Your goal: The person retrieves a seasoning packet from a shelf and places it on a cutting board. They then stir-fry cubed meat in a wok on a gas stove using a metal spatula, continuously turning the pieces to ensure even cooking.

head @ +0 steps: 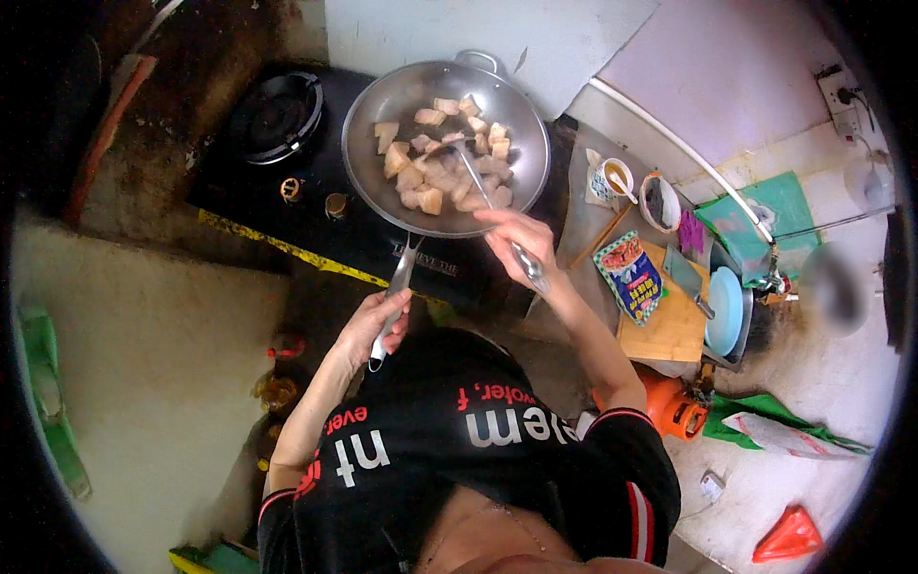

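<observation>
A steel wok (pixel 527 151) sits over the right side of a black gas stove. Pale chunks of meat (pixel 398 159) lie in it, several of them around the head of a metal spatula (pixel 473 168). My left hand (pixel 384 323) grips the wok's long metal handle (pixel 407 269), below the rim nearest me. In my right hand (pixel 523 247) is the spatula's handle, held over the wok's near right rim. The spatula's head is partly hidden among the meat.
An unused burner (pixel 278 118) is at the stove's left. Right of the wok are a bowl with a white spoon (pixel 615 176), chopsticks (pixel 602 235), a printed packet (pixel 630 276), a cutting board (pixel 663 337), a cleaver (pixel 683 271) and a blue basin (pixel 724 311). An orange gas cylinder (pixel 663 405) stands below.
</observation>
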{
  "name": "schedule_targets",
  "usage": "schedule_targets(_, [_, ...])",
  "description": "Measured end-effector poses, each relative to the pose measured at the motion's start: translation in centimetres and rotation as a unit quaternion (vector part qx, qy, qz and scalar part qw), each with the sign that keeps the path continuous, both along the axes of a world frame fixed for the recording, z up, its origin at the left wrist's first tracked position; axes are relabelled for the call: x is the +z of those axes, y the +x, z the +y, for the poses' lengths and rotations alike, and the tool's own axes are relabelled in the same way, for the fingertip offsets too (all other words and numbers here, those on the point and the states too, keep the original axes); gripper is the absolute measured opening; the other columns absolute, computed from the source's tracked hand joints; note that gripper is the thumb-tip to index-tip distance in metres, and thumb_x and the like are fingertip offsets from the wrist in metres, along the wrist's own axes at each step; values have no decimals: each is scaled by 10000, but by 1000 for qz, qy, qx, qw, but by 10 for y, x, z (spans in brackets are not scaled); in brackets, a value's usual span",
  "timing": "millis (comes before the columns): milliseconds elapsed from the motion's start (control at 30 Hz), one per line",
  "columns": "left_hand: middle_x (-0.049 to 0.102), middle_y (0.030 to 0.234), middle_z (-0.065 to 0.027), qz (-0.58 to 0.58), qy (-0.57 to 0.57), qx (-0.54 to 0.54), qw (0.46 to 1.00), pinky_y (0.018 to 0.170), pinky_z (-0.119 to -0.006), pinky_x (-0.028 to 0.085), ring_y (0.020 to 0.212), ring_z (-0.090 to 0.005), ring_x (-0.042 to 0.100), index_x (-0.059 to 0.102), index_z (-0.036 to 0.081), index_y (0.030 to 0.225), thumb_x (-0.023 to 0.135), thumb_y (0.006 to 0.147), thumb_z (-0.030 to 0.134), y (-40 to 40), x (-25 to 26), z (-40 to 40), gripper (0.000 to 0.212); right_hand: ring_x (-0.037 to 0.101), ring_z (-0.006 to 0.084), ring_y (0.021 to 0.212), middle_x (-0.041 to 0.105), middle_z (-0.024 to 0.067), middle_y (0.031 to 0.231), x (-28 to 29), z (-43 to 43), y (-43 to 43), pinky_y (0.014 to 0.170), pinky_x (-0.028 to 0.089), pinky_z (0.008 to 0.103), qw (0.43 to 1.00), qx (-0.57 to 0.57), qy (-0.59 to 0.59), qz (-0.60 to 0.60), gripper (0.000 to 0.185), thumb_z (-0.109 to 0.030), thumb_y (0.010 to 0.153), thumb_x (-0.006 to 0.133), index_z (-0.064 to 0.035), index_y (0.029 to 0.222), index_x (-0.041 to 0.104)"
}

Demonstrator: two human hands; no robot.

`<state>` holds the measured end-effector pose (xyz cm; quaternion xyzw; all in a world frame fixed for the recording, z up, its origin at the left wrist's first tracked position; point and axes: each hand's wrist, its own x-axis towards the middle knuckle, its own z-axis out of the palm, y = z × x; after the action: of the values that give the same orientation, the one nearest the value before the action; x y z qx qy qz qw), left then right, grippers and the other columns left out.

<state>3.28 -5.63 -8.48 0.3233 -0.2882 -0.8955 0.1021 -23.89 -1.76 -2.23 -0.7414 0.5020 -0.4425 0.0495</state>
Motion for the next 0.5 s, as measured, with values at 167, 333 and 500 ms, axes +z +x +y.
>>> schedule_targets(167, [416,531,7,-4,-4,-2,1000,320,-224,294,340,-85,361,445,94,797,595,908,370,0,6,0,333,669,221,740,685,149,959,48,21,-7,655,517,291,997,-35,72,-15,107,-10,821,625,7,732,568])
schedule_targets(333, [413,531,8,1,-10,-9,1000,320,-225,294,341,-85,364,446,93,798,599,906,369,-1,3,-2,333,655,130,807,693,90,957,59,-49,-18,697,506,244,986,-117,31,-118,126,-74,909,576,30,900,646])
schedule_targets(500, [410,529,10,4,-11,-4,1000,325,-225,297,343,-84,363,448,94,793,609,900,369,-1,5,-2,337,664,203,873,650,156,1034,49,-133,-45,753,555,301,946,-105,44,-302,307,-238,961,527,56,932,614])
